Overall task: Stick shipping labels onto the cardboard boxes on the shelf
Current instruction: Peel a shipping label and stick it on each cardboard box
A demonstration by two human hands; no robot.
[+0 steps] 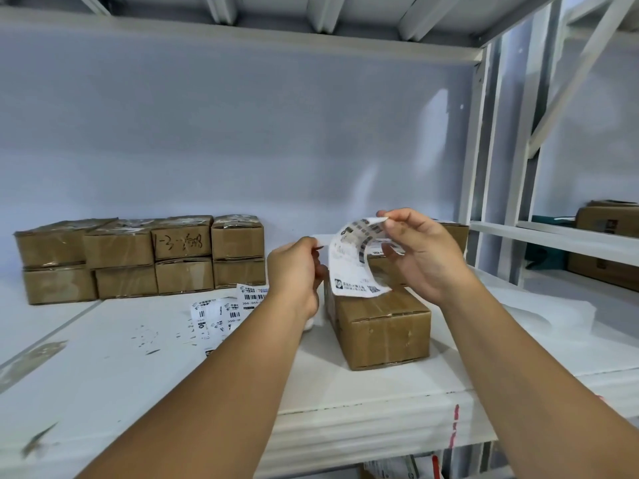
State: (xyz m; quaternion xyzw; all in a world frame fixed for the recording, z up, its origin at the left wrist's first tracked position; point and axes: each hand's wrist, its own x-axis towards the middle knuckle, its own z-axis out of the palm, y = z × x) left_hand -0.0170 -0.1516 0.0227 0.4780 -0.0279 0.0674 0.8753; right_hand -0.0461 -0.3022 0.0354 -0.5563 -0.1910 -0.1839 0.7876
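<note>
Two arms in shot, and both are bare. The left forearm [221,375] shows skin from the picture's lower edge right up to the wrist, smooth and slim, narrowing as it goes. Same story on the right forearm [518,357], uncovered along its whole visible length. The left hand [297,271] is bare, its back and knuckles showing. The right hand [422,250] is bare too, with faint creases across the palm.

On the shelf [138,375], loose labels [224,312] lie just left of the near box [380,326], stacked boxes [138,257] well left and behind it, a second box [383,262] directly behind it, one label [356,267] above it.
</note>
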